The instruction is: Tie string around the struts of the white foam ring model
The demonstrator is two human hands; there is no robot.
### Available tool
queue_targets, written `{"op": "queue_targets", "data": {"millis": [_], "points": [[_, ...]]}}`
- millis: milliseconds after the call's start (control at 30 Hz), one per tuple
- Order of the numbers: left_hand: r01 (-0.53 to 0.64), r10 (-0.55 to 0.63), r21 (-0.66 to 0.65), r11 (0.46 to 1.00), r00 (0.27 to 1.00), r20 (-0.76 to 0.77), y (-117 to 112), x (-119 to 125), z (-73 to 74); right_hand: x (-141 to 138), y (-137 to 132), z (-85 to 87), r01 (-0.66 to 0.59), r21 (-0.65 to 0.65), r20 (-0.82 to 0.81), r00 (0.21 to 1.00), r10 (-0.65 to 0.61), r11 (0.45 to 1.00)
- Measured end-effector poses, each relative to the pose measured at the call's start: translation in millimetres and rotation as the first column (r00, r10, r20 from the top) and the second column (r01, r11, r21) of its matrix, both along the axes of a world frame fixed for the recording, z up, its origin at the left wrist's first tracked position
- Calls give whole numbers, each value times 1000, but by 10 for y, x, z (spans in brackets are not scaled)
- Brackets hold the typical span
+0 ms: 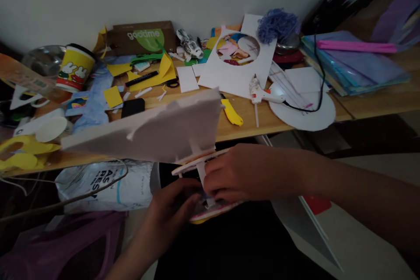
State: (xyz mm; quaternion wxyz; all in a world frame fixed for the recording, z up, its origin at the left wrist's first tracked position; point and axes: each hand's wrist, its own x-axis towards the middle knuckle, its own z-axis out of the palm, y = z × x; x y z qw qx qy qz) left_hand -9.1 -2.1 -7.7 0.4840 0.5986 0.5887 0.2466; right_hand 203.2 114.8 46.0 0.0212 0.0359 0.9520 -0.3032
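Over my lap I hold a handmade white board model [201,171]. A broad white panel [173,129] rises from its far side, and short strips stand between its two layers. My left hand [175,210] closes around the near left edge, its fingertips partly inside the gap. From the right, my right hand [228,173] has its fingers bent against an upright white strip in the middle of the model. The fingertips of my right hand are partly hidden. Pink and yellow show along the model's lower edge.
On the desk lie a hot glue gun [262,92] with its cord, a yellow utility knife [232,111], a black marker [141,78] and a white board with a round hole [205,72]. A yellow paper cup [75,68] stands left. Below hangs a white bag [105,186].
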Motion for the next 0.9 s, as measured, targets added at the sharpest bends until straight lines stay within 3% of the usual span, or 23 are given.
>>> {"op": "queue_targets", "data": {"millis": [100,300,400,633,900], "points": [[64,-64,-9,998,998,7,2,8,-4,-22,9,42,10,-22,57,998,-9,1000],[118,-119,9,993,993,4,2,-10,-40,8,74,70,91,-281,0,995,-95,955],[134,-134,9,991,991,8,-5,-27,-41,58,83,49,142,-344,33,990,-139,928],[151,-154,58,987,986,59,-18,-45,-42,106,46,102,161,-232,108,984,-139,959],[144,-145,45,989,989,22,5,-5,-27,175,83,119,157,-313,119,985,-125,937]]}}
